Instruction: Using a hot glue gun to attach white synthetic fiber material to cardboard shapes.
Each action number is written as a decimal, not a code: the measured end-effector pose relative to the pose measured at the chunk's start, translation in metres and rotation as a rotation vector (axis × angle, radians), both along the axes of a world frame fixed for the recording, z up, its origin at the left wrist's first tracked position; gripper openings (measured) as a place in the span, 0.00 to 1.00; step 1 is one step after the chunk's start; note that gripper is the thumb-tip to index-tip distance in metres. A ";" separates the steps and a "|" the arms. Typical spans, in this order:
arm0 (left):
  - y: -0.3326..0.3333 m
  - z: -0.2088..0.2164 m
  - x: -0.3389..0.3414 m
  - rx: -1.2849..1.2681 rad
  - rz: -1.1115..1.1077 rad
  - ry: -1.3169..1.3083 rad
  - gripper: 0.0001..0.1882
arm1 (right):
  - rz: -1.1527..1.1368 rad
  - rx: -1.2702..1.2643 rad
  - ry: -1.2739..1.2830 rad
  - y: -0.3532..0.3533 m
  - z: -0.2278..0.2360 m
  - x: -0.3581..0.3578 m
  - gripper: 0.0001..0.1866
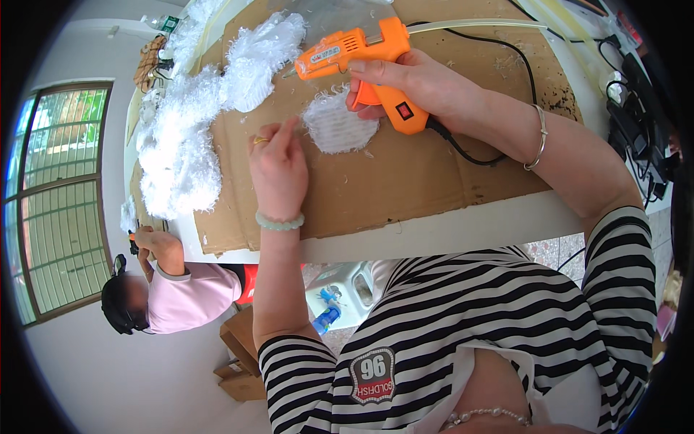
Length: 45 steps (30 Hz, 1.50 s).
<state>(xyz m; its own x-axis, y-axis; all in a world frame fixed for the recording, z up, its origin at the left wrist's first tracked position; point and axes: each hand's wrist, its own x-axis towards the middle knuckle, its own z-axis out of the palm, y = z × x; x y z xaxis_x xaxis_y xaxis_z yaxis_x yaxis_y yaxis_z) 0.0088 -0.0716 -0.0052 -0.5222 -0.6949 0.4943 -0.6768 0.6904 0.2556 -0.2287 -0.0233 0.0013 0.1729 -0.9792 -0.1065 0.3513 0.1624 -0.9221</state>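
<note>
My right hand [434, 90] is wrapped round the handle of an orange hot glue gun [354, 52], fingers at its trigger. The gun is raised over the cardboard [441, 170], its nozzle pointing left. A long, pale glue stick [477, 24] runs out of its back. Below the gun lies a white, fuzzy-edged fabric piece [340, 126] with a ribbed face. My left hand [278, 166] is beside that piece's left edge, fingers curled in and the index finger bent toward it. Whatever the left fingers may pinch is too small to make out.
White fluffy pieces [181, 159] are heaped along the left of the table, another [264, 58] farther back. A black cord [463, 153] loops from the gun's handle. Black cables and adapters [636, 108] crowd the right edge. At left, a person in pink [191, 296] works at the table.
</note>
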 end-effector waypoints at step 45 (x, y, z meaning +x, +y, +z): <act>-0.019 0.035 0.007 0.214 -0.004 0.372 0.09 | -0.095 0.016 -0.041 0.002 0.003 -0.003 0.20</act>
<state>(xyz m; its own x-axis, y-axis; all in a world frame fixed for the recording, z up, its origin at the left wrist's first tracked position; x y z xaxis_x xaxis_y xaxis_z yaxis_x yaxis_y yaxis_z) 0.0154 -0.0909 0.0295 -0.3387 -0.8005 0.4945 -0.5087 0.5979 0.6195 -0.2320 -0.0216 0.0043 0.0835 -0.9896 -0.1169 0.4036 0.1408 -0.9040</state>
